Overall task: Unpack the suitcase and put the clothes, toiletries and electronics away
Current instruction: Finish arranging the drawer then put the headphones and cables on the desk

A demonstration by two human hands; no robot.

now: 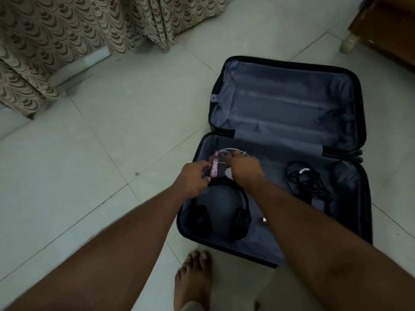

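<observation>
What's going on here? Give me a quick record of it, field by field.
Place: tiled floor, patterned curtain behind
Suitcase: open flat, far half shows only lining
Left hand: holds a small pink item
Right hand: grips a white cable
In the near half: black headphones, a bundle of black cables
Clothes: none visible

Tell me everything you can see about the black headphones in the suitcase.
The black headphones are an over-ear pair with a curved headband and two padded ear cups, matte and dark, looking like plastic and cushioning. They lie flat on the grey lining in the near half of the open suitcase, cups toward the person, headband arching toward the hands. The left hand is over the headband; whether it touches cannot be told. No cable shows on them.
</observation>
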